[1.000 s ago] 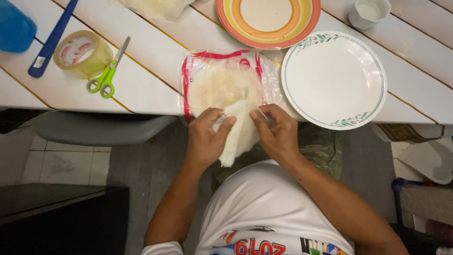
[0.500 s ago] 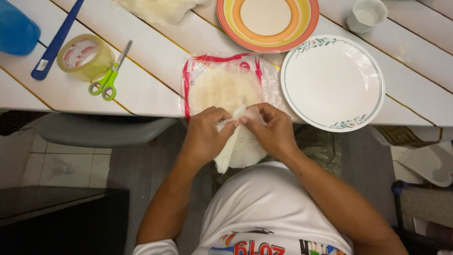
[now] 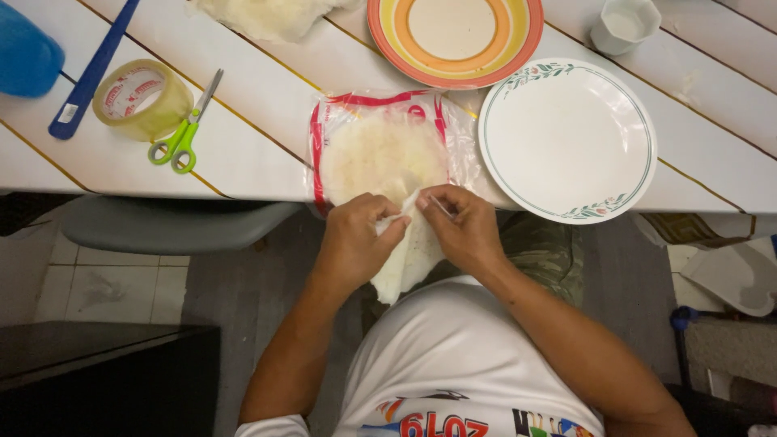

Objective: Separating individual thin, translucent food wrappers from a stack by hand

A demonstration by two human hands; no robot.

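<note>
A clear plastic bag with red edges (image 3: 380, 146) lies at the table's near edge, holding a stack of pale round wrappers. My left hand (image 3: 356, 239) and my right hand (image 3: 461, 231) meet just below the bag. Both pinch the top edge of one thin pale wrapper sheet (image 3: 409, 259), which hangs down between them over my lap. The fingertips of both hands touch at the sheet's upper corner.
A white plate with a floral rim (image 3: 566, 137) sits right of the bag, an orange striped plate (image 3: 453, 36) behind it, a white cup (image 3: 623, 24) far right. Green scissors (image 3: 186, 129), a tape roll (image 3: 142, 97), a blue stick (image 3: 89, 73) lie left. A grey chair (image 3: 170, 226) stands below.
Both hands have moved closer together at the sheet's top edge, and the sheet hangs a little lower toward my lap.
</note>
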